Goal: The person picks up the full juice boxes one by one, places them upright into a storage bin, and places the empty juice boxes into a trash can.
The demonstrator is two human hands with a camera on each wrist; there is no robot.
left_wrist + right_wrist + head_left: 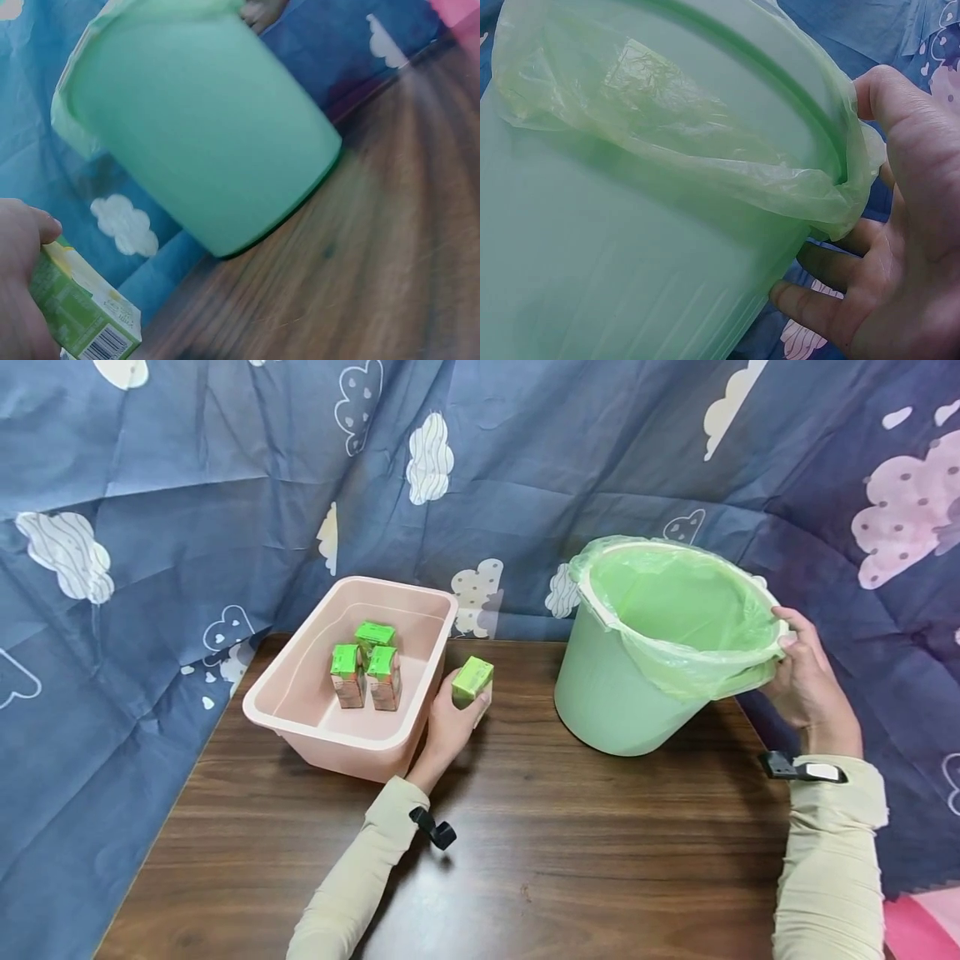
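My left hand (448,720) holds a small green drink carton (472,678) just right of the pink tub (348,742). In the left wrist view the barcode end of that carton (86,311) shows. At the right, my right hand (813,689) grips the rim of a green bin (626,693). A thin green bag (693,670) lines the bin and folds over its rim. In the right wrist view the thumb lies at the rim over the bag, with the other fingers against the outer wall.
Inside the tub stand several drink cartons (384,677) with green tops. Tub and bin are on a dark wooden table (525,827). Behind them hangs a blue cloth (510,485) with cloud prints. Something pink (922,927) shows at the lower right corner.
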